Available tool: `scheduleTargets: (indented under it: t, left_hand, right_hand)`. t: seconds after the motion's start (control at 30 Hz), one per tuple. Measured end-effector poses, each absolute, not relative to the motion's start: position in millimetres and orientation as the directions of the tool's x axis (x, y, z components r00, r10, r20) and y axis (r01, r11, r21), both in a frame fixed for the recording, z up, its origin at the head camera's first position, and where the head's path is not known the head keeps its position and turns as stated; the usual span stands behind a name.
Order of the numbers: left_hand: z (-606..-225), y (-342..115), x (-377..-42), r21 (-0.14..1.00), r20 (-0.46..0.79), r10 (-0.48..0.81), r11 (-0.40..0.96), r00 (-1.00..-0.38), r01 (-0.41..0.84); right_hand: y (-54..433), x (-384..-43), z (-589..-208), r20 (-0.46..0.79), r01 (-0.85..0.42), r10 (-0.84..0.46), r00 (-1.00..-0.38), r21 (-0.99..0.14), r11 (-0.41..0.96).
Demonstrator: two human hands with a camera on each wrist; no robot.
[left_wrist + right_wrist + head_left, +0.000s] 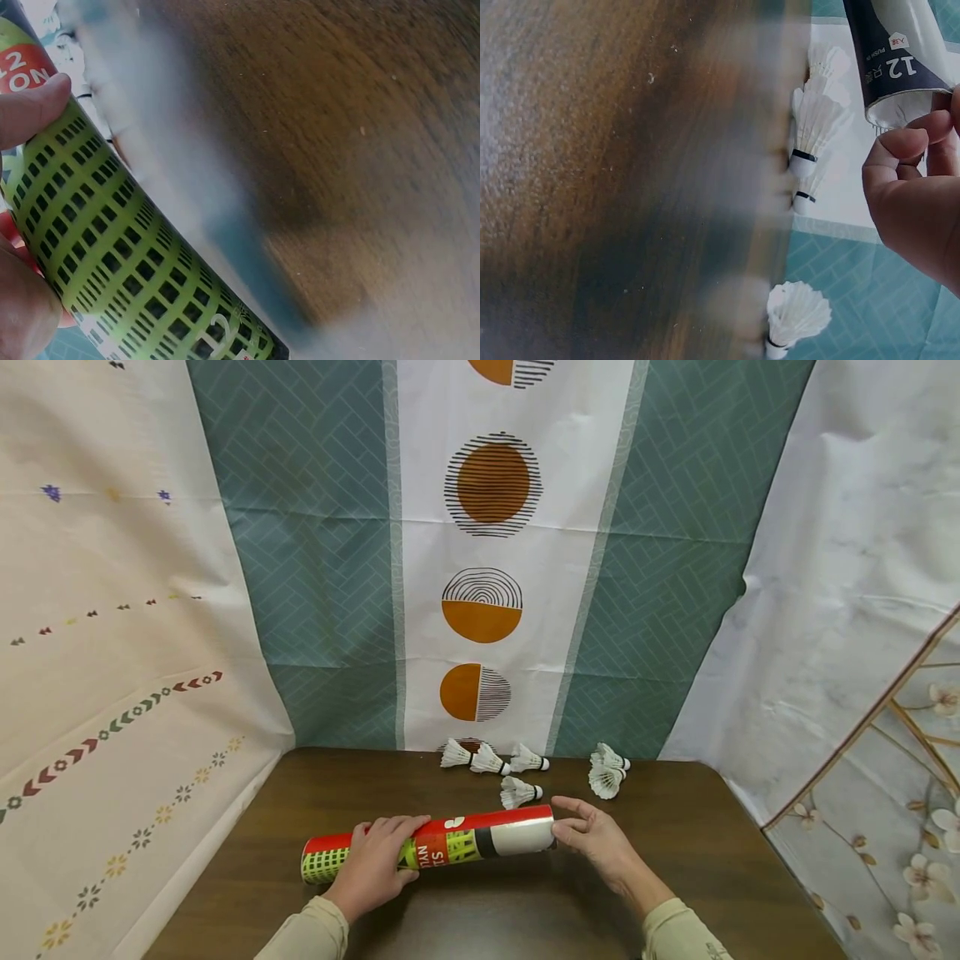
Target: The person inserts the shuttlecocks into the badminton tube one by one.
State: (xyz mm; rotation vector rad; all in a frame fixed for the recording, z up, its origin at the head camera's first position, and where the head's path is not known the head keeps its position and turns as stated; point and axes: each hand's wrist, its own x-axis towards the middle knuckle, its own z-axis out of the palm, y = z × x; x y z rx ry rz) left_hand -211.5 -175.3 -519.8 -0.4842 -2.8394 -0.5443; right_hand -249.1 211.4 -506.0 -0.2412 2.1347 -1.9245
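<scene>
A long shuttlecock tube (517,837), red, white and lime green with a black band, lies tilted across the front of the dark table. Over its left half my left hand (381,860) grips it; in the left wrist view the thumb (37,112) presses on the green grid-patterned side. My right hand (600,847) is at the tube's right end, fingertips right at the rim. The right wrist view shows that end as a pale round mouth (900,110), with bent fingers in front of it. Whether they pinch anything there I cannot tell.
Several white feather shuttlecocks (489,760) lie along the table's back edge, one of them (519,792) just behind the tube. Two more (606,781) lie together to the right. A patterned curtain (480,610) hangs behind the brown table (690,877).
</scene>
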Motion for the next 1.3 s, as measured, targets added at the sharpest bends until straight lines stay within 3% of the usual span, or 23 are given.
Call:
scheduleTargets:
  t: [0.47, 0.83, 1.07, 1.3]
  left_hand:
    - [-520, -178, -209, 0.334, 0.226, 0.272, 0.881, -0.935, 0.337]
    - [-522, -181, -206, 0.317, 0.245, 0.283, 0.881, -0.927, 0.352]
    - [-523, -180, -208, 0.325, 0.232, 0.28, 0.88, -0.931, 0.346]
    - [-524, -179, -209, 0.335, 0.218, 0.293, 0.873, -0.931, 0.353]
  right_hand:
    - [210, -250, -510, -0.071, 0.026, -0.32, -0.945, -0.99, 0.142]
    - [230, -271, -518, -0.102, 0.081, -0.11, -0.989, -0.98, 0.182]
    - [251, -289, -510, -0.107, 0.108, 0.058, -0.993, -0.994, 0.011]
    - [262, -309, -508, -0.178, 0.168, 0.101, -0.979, -0.981, -0.097]
